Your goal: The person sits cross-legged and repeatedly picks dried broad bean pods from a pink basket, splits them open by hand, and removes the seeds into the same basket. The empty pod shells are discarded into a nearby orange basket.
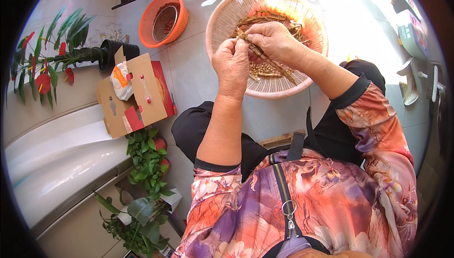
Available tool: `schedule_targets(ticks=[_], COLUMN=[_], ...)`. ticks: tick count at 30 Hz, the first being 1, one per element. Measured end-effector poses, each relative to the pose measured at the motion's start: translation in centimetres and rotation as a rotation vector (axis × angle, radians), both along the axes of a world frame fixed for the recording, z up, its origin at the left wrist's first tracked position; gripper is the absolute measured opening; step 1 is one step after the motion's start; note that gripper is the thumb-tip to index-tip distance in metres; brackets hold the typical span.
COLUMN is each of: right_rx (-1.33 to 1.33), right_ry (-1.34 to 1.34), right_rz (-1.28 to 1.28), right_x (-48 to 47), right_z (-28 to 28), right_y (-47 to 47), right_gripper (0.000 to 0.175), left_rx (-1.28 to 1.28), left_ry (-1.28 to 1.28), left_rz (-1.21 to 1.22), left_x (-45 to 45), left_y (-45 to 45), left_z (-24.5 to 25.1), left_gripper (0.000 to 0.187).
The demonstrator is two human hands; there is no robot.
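Both hands meet over a large pink plastic basket (264,93) on the tiled floor. My left hand (232,57) pinches the upper end of a long, dry brown bean pod (280,69). Close against it, my right hand (271,40) grips the same pod near that end, with its fingers bent. The pod slants down to the right over the basket. Beneath the hands lie more dry pods (262,17) along the far side, and pale loose beans (266,70) on the near side. The fingertips partly cover one another.
An orange plastic basket (184,18) holding a round sieve (165,24) and reddish beans stands at the upper left. Left of my knee are an open cardboard box (150,91) with a white bag (121,80), and green potted plants (147,162). A dustpan (409,84) is at the right.
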State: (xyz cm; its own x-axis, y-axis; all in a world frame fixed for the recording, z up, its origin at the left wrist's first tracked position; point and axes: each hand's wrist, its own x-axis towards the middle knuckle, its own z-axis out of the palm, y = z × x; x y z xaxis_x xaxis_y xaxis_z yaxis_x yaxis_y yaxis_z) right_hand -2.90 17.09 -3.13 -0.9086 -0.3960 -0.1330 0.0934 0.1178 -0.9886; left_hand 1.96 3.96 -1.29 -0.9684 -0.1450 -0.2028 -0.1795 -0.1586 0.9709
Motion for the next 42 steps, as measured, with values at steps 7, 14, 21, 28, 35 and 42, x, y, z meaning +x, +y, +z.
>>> schedule_targets(ticks=[7,14,21,28,35,42], right_rx=[-0.01,-0.143,-0.168,-0.196,-0.18,-0.128], right_ry=[-0.163,-0.326,-0.316,-0.42,-0.494,-0.512], right_rz=[0.05,0.081,-0.114,-0.18,-0.25,-0.277], right_x=[0.3,0.4,1.0,0.7,-0.1,-0.5], right_z=[2.1,1.6,0.9,2.0,1.6,1.2], right_y=[0.2,0.2,-0.5,-0.2,0.3,0.6], right_gripper=[0.023,0.021,0.023,0.025,0.024,0.024], left_rx=[-0.021,-0.14,-0.198,-0.176,-0.095,-0.105], left_ry=[-0.032,0.008,0.034,0.057,0.041,0.059], left_rz=[0.009,-0.045,-0.04,0.005,0.027,0.057], left_x=[-0.2,0.2,-0.2,-0.6,-0.5,-0.6], left_y=[-0.4,0.2,0.6,0.7,0.9,0.5], left_z=[-0.9,-0.8,-0.9,-1.3,-0.8,-1.6], left_gripper=[0.019,0.021,0.013,0.015,0.016,0.015])
